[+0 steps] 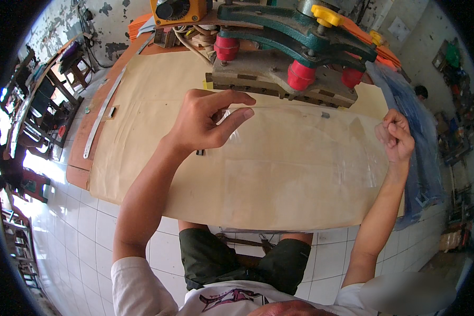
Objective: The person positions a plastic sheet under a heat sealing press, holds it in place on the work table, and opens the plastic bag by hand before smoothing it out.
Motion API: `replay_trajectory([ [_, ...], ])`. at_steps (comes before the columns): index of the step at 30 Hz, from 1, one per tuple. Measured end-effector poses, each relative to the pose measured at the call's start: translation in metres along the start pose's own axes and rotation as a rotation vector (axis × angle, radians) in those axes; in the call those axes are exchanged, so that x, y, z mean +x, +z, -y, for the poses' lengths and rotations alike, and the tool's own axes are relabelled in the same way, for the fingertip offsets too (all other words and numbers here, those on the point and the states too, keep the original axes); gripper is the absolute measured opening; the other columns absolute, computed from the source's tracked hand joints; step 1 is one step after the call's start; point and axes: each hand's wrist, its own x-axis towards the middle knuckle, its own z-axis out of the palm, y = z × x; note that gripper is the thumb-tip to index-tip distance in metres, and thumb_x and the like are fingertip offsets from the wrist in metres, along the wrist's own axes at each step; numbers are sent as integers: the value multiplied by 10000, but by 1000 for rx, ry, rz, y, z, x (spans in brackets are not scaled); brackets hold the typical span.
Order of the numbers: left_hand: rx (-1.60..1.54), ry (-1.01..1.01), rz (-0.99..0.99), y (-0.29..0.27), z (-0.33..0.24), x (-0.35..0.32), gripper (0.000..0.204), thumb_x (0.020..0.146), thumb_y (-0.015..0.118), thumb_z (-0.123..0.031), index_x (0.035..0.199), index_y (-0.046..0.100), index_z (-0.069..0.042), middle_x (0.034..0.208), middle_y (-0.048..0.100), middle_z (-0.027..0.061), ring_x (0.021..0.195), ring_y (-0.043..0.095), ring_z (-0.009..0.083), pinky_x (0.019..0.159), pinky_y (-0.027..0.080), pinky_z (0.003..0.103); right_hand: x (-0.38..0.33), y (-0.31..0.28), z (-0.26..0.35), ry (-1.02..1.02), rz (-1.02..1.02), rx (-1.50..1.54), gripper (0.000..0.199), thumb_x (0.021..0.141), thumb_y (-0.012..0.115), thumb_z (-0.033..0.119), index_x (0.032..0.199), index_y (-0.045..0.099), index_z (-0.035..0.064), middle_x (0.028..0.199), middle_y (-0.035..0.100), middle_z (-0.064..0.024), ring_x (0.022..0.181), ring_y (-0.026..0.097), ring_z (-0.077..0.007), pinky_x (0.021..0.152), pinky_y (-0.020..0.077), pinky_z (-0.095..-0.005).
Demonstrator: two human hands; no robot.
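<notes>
A sheet of clear plastic (300, 158) lies across the tan-covered table in front of me, its creases and glare showing near both hands. My left hand (205, 121) hovers by the plastic's left side, just in front of the press. Its thumb and index finger are curved with a gap between their tips; the other fingers are partly hidden. At the sheet's right side, my right hand (397, 137) is closed, its fingertips pinching the clear plastic. The green hand press (295, 37), with red spacers and a yellow knob, stands on a block just beyond the sheet.
A metal ruler (104, 113) lies along the table's left edge. Blue plastic sheeting (418, 152) hangs over the right edge. A yellow machine (176, 11) and orange stacks (139, 25) sit at the back. Small dark pieces (200, 152) rest on the covering.
</notes>
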Motion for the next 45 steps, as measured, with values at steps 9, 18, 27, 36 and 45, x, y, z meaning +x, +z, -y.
replay_trajectory([
  [9,34,-15,42,-2,2,-1,159,799,696,-109,937,706,-31,577,584,68,420,444,118,423,325,276,0,0,0,3,-2,12,181,789,660,202,802,554,55,475,359,67,376,277,-38,446,218,-238],
  [18,-2,9,45,-1,2,0,172,808,666,-67,970,701,-24,620,618,109,478,549,175,466,401,290,0,-1,0,0,-9,18,184,790,663,204,803,555,55,483,368,67,378,283,-38,453,233,-241],
  [27,1,48,-28,1,6,-1,92,800,691,-126,771,654,-47,493,477,53,391,427,168,419,327,296,0,-2,0,3,-4,22,179,790,664,203,807,560,58,477,369,68,375,282,-41,460,243,-248],
  [36,29,64,-26,-1,8,-1,164,781,711,-139,675,623,-51,447,406,43,369,382,161,407,286,295,1,0,0,-5,-21,18,175,782,664,193,798,561,52,473,371,62,370,282,-44,452,248,-246],
  [45,27,90,-81,2,2,1,125,784,709,-93,905,712,-61,544,563,69,402,467,184,427,365,294,0,0,-1,2,-37,0,185,776,661,202,802,558,51,486,369,67,374,280,-35,445,234,-234],
])
